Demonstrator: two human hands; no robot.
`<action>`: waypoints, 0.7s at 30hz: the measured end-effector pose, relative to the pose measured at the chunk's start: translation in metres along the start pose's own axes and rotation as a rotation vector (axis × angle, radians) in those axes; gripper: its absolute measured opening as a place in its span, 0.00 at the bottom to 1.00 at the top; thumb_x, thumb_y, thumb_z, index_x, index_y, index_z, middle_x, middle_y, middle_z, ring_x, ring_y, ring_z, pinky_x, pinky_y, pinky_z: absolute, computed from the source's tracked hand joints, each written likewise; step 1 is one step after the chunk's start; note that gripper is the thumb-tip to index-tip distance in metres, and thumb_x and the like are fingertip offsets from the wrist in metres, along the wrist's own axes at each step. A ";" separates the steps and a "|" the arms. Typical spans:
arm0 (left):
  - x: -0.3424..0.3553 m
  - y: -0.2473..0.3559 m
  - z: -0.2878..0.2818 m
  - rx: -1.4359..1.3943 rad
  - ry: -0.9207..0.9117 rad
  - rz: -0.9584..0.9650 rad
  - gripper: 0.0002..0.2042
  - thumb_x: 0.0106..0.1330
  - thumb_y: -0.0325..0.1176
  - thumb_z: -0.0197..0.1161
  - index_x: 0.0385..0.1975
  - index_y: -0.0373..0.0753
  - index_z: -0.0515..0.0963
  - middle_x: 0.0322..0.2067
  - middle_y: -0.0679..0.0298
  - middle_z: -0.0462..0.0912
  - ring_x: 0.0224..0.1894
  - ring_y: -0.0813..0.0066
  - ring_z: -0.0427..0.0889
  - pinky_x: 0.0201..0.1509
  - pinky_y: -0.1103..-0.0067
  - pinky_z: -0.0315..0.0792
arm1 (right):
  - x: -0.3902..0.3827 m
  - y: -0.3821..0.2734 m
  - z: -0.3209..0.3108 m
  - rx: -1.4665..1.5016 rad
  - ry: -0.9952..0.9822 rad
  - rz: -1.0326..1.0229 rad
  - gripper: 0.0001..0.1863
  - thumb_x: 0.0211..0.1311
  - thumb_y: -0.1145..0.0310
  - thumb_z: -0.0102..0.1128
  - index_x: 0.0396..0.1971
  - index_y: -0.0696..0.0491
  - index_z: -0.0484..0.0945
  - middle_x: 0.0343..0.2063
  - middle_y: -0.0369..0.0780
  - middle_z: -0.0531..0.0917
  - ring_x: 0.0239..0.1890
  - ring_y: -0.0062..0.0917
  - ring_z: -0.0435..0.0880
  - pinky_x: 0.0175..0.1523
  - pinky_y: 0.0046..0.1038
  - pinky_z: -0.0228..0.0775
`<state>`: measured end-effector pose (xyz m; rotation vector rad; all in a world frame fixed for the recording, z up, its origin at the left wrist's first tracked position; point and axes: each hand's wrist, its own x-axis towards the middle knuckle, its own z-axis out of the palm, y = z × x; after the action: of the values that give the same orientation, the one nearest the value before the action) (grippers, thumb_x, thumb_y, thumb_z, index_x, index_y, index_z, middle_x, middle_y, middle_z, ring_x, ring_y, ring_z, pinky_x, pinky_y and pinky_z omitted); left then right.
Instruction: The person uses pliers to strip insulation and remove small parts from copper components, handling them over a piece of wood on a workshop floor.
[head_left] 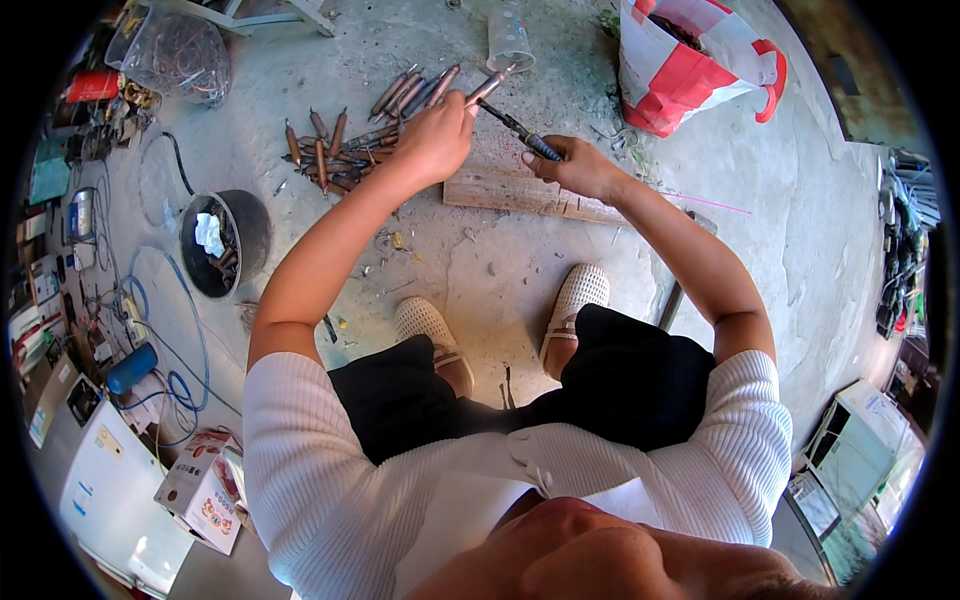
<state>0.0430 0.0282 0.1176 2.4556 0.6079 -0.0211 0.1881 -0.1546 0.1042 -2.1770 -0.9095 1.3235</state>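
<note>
My left hand (438, 142) is closed around a copper-coloured tube (488, 86) with narrowed ends, tilted up to the right. In my right hand (582, 168) is a long, dark hand tool with a ridged grip (535, 141); its exact kind is not plain. The tool's far end meets or nearly meets the tube beside my left fingers. Left of and beyond my left hand, a pile of similar copper tubes (321, 160) lies on the concrete floor. Under my hands, on the near side, rests a wooden plank (530, 196).
A clear plastic cup (510, 42) stands beyond the tube. At the far right is a red-and-white bag (668, 78). A black bucket (262, 235) with white crumpled material stands left. Hoses and cables (180, 390) cover the left floor. A long-handled tool (672, 306) lies near my right leg.
</note>
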 end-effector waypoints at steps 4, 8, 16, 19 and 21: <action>-0.002 -0.007 0.009 -0.025 0.011 0.011 0.14 0.73 0.39 0.45 0.36 0.30 0.66 0.24 0.45 0.78 0.29 0.43 0.79 0.33 0.56 0.70 | -0.002 0.001 0.002 -0.058 0.028 -0.044 0.28 0.56 0.42 0.60 0.37 0.57 0.80 0.29 0.48 0.82 0.36 0.37 0.82 0.45 0.34 0.70; -0.002 -0.012 0.017 -0.054 -0.003 0.006 0.15 0.73 0.39 0.45 0.36 0.30 0.66 0.24 0.44 0.78 0.29 0.42 0.79 0.33 0.55 0.70 | -0.001 0.006 0.006 -0.134 0.080 -0.062 0.28 0.56 0.45 0.60 0.37 0.58 0.80 0.29 0.51 0.82 0.36 0.42 0.82 0.44 0.37 0.71; 0.001 -0.018 0.034 -0.100 0.031 0.013 0.15 0.73 0.39 0.44 0.35 0.30 0.64 0.22 0.42 0.77 0.28 0.41 0.78 0.31 0.55 0.70 | 0.008 0.012 0.002 -0.261 0.180 -0.151 0.24 0.56 0.50 0.60 0.37 0.59 0.79 0.31 0.54 0.82 0.37 0.49 0.81 0.45 0.40 0.72; -0.001 -0.023 0.042 -0.126 0.036 0.026 0.15 0.73 0.40 0.44 0.34 0.31 0.63 0.21 0.42 0.77 0.26 0.41 0.78 0.30 0.54 0.69 | 0.014 0.019 0.001 -0.302 0.194 -0.175 0.21 0.56 0.53 0.59 0.38 0.56 0.79 0.32 0.54 0.82 0.38 0.49 0.81 0.45 0.41 0.72; 0.000 -0.029 0.052 -0.167 0.056 0.056 0.15 0.73 0.40 0.44 0.34 0.31 0.63 0.20 0.43 0.76 0.25 0.41 0.77 0.29 0.54 0.68 | 0.018 0.021 -0.003 -0.355 0.209 -0.184 0.21 0.55 0.53 0.59 0.39 0.55 0.79 0.33 0.54 0.82 0.38 0.49 0.81 0.46 0.41 0.73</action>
<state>0.0365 0.0202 0.0592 2.3163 0.5419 0.1166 0.2029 -0.1560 0.0810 -2.3646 -1.3020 0.8807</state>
